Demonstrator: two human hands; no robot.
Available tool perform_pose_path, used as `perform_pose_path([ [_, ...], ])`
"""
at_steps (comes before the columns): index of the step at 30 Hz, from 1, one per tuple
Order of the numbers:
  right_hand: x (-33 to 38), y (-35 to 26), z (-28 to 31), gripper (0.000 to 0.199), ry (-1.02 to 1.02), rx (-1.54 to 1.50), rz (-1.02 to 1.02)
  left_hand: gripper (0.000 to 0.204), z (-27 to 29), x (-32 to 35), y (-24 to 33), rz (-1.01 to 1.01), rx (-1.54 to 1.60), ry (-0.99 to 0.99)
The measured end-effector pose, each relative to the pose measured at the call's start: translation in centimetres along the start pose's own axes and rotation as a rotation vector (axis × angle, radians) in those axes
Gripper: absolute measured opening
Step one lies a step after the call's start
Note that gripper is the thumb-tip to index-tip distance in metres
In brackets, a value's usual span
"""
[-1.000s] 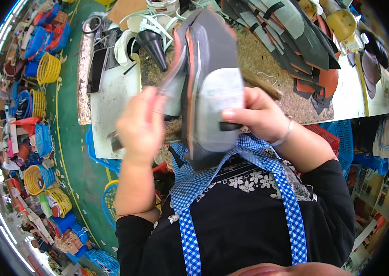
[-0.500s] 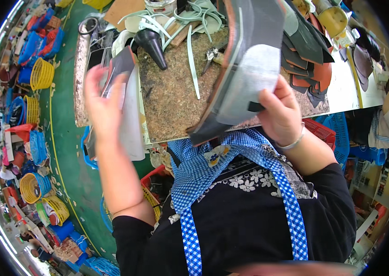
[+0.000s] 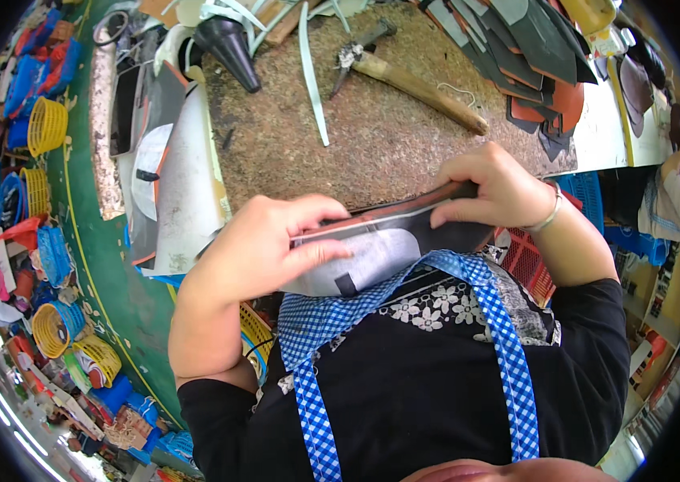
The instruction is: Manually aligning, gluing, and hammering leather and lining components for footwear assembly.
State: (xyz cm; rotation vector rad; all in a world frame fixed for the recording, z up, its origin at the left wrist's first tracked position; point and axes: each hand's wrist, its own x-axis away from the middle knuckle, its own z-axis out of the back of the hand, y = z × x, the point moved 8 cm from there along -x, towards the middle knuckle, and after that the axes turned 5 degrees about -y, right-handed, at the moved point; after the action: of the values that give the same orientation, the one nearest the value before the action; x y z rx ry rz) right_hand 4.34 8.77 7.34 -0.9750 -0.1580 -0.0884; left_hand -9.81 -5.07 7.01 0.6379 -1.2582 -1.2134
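Both my hands hold a dark leather upper piece point(image 3: 384, 251) close to the front of my apron, below the near edge of the work board. A pale grey patch with a small black tab shows on its face, and its folded edge looks brownish orange. My left hand point(image 3: 268, 245) pinches the left end between thumb and fingers. At the other end my right hand point(image 3: 497, 193) grips with the thumb in front and fingers behind. A similar upper piece point(image 3: 161, 153) lies to the left on a white sheet point(image 3: 187, 193).
A hammer point(image 3: 428, 96) with a wooden handle lies on the speckled board point(image 3: 276, 161). Pale strips point(image 3: 312, 80) and a black cone point(image 3: 231, 52) are at its far left. Stacked leather pieces point(image 3: 517, 60) stand far right. A red basket point(image 3: 526, 265) sits below, near my right forearm.
The upper piece has come down from over the board toward my apron and turned lengthwise. My left hand, open at the left before, has moved right and taken hold of its end.
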Motion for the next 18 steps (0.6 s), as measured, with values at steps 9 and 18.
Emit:
perform_pose_path([
  [9,1.0,7.8,-2.5,0.030,0.061,-0.847,-0.188,0.031,0.0,-4.6,-5.9,-0.012,-0.122,0.155],
  [18,3.1,8.4,-7.4,0.027,0.125,-1.651,-0.245,0.024,-0.8,-5.0,-4.4,0.019,-0.333,0.139],
])
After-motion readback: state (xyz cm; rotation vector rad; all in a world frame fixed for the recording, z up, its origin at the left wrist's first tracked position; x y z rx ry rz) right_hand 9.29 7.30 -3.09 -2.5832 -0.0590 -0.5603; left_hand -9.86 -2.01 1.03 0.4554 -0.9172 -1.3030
